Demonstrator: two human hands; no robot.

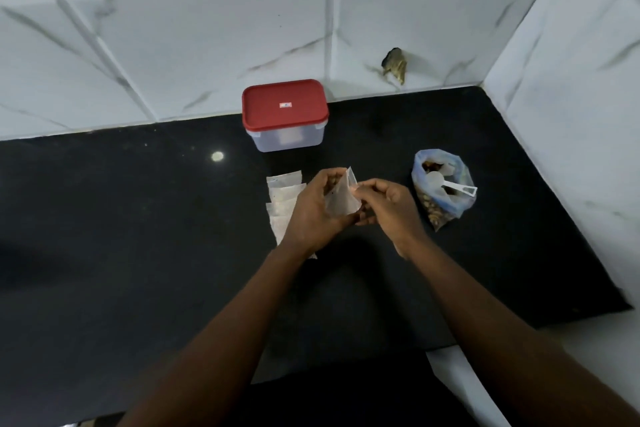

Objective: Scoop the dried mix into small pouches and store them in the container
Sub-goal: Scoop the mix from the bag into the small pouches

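- Holding a small see-through pouch (341, 199) at frame ctr, just above the black counter (138, 236): left hand (311, 210) wraps its left side, fingers bent round it.
- Right hand (388, 204) pinches the pouch's upper right edge w/ thumb + fingertips, other fingers curled in.
- Pouch contents: can't tell.
- More flat pouches (282, 196) overlap in a stack on the counter, left of ctr, partly under the left hand.
- Container (287, 140), clear w/ red lid (284, 104) on, upper ctr by the tiled wall (173, 28), apart from both hands.
- Bag (463, 178) of dried mix (434, 213) right of ctr, mouth open; white scoop (450, 185) lies in it, handle poking out to the right.
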